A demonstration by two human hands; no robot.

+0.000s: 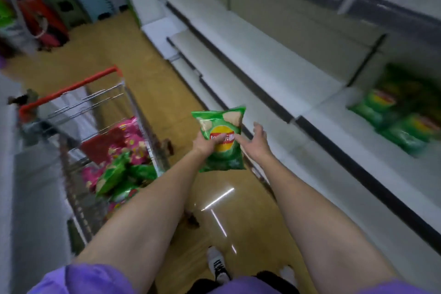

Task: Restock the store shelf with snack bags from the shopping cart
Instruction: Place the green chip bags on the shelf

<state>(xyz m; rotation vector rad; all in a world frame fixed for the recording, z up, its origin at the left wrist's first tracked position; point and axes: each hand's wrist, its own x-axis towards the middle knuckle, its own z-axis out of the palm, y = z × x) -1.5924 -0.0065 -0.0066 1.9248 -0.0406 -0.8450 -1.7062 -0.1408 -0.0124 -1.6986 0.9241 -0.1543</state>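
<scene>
A green snack bag (223,157) with a red and yellow logo hangs in mid-air over the floor, between the cart and the shelf. My left hand (206,144) grips its left side, fingers across the front. My right hand (256,141) is at the bag's right edge with fingers spread, one finger touching the front. The shopping cart (133,102) with a red handle stands at the left and holds several pink and green snack bags (121,169). On the white shelf (317,107) at the right lie several green bags (401,117).
The shelving runs along the right side, with a lower shelf (191,48) farther down the aisle. The tan floor (214,210) lies between cart and shelf. My shoes (218,262) show at the bottom. Red clothing (43,21) hangs at the far left.
</scene>
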